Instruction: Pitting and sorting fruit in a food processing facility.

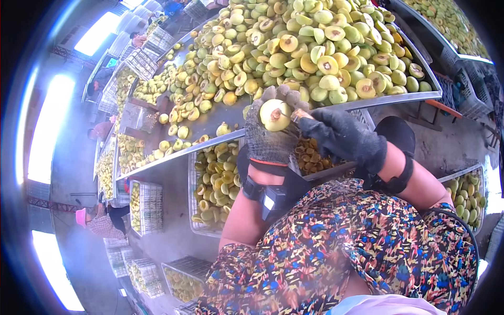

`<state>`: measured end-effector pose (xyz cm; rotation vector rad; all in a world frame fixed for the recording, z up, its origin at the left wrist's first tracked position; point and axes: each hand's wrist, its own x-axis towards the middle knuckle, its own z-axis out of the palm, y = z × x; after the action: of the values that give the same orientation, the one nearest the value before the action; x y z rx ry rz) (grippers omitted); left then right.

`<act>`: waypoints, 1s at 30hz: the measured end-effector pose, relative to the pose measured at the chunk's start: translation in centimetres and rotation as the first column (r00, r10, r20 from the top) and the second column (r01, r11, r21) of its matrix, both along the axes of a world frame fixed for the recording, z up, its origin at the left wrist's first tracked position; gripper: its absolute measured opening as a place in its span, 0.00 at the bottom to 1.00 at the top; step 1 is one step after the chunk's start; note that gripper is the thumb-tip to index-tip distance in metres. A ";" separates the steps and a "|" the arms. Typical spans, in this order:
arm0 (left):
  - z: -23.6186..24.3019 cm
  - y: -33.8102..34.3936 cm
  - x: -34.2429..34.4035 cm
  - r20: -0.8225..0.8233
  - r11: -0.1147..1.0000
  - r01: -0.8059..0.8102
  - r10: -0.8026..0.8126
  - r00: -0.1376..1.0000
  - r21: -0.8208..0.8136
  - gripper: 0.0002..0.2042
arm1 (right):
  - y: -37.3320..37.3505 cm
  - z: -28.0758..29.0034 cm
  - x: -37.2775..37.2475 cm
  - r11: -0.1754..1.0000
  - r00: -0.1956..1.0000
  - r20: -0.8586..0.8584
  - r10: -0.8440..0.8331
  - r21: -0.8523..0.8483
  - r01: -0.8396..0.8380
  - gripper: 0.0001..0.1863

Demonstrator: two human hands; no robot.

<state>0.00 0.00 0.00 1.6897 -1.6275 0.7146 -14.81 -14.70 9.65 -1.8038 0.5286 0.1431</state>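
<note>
My left hand [270, 126], in a grey knit glove, holds a pale yellow-green stone fruit half [275, 115] with its cut face up, a brown patch at its middle. Close beside it, my right hand [341, 134], in a dark glove, is closed round a small tool [301, 114]. Only a brownish end of the tool shows by the fruit; the rest is hidden in the fingers. Both hands are at the near edge of a metal-rimmed table [231, 116], heaped with fruit halves [315, 47], some showing brown centres.
Below the table edge stand a crate of fruit halves [216, 178] and a container of brown pieces [311, 156]. Another crate of green fruit [467, 197] is at the right. White crates [148, 207] and a person in a pink hat [102, 223] are at the left.
</note>
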 end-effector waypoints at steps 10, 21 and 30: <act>0.2 4.7 -1.0 0.004 0.839 -0.069 0.080 0.997 0.540 0.17 | 1.3 -3.3 0.7 0.992 0.839 0.532 0.114 -0.113 -0.064 0.22; 4.6 -2.7 -1.2 -0.779 0.792 -0.015 -0.603 -0.172 -0.610 0.22 | 0.5 -4.3 1.1 0.805 0.944 0.288 0.158 0.516 -0.292 0.25; 4.9 -1.3 -0.4 -0.903 0.900 0.123 -0.397 -0.164 -0.418 0.19 | 0.5 -4.6 1.1 0.568 0.938 0.261 0.227 0.747 -0.345 0.24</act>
<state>-0.38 -1.32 4.93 0.9858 -0.5539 -0.6709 -13.73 -14.15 5.07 -0.9823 0.0171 0.4113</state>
